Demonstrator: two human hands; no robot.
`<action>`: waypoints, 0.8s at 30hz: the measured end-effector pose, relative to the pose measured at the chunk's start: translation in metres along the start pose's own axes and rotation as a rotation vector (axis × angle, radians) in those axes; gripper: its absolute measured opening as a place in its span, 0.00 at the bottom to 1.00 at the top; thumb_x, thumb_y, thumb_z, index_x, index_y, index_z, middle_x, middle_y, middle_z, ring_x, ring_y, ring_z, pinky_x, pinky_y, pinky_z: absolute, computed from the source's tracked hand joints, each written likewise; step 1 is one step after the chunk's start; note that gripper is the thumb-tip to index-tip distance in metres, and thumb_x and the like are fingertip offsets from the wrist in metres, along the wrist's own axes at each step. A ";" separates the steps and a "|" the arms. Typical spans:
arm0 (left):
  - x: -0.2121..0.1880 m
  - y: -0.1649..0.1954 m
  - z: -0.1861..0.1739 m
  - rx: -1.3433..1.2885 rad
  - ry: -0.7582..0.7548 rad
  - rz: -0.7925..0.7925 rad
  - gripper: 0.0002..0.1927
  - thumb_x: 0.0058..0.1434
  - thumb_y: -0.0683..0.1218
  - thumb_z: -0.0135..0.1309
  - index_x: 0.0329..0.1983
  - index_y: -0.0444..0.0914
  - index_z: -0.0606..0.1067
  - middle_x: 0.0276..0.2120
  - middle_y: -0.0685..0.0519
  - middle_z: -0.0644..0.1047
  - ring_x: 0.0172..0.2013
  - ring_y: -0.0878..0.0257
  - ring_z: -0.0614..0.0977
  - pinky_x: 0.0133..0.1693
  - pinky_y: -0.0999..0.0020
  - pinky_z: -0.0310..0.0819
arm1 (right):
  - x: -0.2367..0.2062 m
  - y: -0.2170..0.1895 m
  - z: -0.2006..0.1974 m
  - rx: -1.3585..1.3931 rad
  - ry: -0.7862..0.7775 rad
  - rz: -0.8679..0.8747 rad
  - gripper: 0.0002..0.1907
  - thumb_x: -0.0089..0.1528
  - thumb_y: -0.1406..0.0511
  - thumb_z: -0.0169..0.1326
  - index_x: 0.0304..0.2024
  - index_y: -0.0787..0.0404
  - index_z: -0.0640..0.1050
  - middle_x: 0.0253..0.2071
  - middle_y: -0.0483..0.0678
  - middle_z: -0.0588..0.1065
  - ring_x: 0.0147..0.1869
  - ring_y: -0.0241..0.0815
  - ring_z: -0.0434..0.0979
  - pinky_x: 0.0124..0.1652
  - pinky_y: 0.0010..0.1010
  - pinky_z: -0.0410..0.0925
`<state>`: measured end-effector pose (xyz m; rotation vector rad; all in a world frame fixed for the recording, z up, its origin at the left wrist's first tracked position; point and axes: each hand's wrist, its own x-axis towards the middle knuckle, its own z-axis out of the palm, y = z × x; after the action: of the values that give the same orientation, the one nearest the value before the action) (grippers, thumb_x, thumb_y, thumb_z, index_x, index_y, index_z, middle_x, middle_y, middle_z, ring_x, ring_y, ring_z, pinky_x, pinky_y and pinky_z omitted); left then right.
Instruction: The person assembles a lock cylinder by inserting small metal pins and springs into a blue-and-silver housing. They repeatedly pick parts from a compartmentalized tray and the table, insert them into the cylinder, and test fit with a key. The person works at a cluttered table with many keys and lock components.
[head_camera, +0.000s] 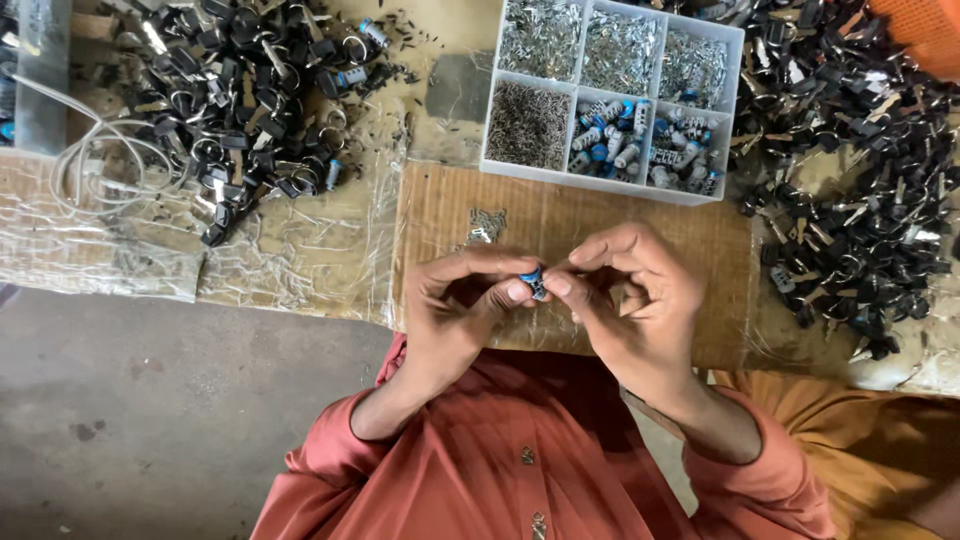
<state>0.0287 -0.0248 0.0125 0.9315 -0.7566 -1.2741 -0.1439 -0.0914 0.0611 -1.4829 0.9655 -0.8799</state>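
Rust-red shirt, both hands' fingers pinching small blue cylinder over cardboard.

No labels, signs or screens in view. Packaging items only:

- Tray: white plastic, rectangular, six compartments in two rows, at top centre of worktop. Upper row filled with silvery metal parts; lower left with fine dark pins; lower middle and right with blue-and-silver cylinders.
- Cardboard sheet: brown, flat, rectangular, directly below tray, touching its near edge.
- Plastic wrap: clear, crinkled, spread flat left of cardboard sheet.
- Clear box: translucent, at top left edge, partly cut off.
- Orange crate: mesh-walled, top right corner, mostly out of frame.
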 end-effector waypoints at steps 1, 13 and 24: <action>-0.002 0.001 0.002 0.041 0.017 0.005 0.09 0.66 0.33 0.59 0.49 0.30 0.80 0.48 0.44 0.82 0.44 0.61 0.85 0.48 0.70 0.82 | -0.003 0.001 0.001 0.009 0.009 -0.005 0.10 0.65 0.75 0.62 0.44 0.65 0.73 0.37 0.45 0.78 0.35 0.26 0.74 0.33 0.15 0.64; -0.002 -0.003 0.007 0.183 0.018 0.135 0.09 0.66 0.31 0.60 0.48 0.32 0.81 0.48 0.47 0.82 0.49 0.62 0.84 0.53 0.71 0.79 | -0.005 0.005 -0.001 -0.218 0.026 -0.177 0.15 0.66 0.76 0.62 0.51 0.68 0.71 0.41 0.49 0.79 0.43 0.32 0.81 0.41 0.19 0.71; 0.058 -0.007 0.002 0.353 0.106 0.257 0.08 0.67 0.31 0.56 0.47 0.32 0.80 0.46 0.47 0.83 0.40 0.67 0.86 0.40 0.76 0.83 | 0.086 0.022 -0.020 -0.275 -0.193 -0.387 0.08 0.69 0.76 0.64 0.40 0.67 0.76 0.34 0.51 0.80 0.30 0.28 0.77 0.23 0.18 0.63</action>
<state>0.0329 -0.0831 0.0052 1.1338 -1.0023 -0.8741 -0.1311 -0.1801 0.0433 -1.9966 0.6850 -0.8780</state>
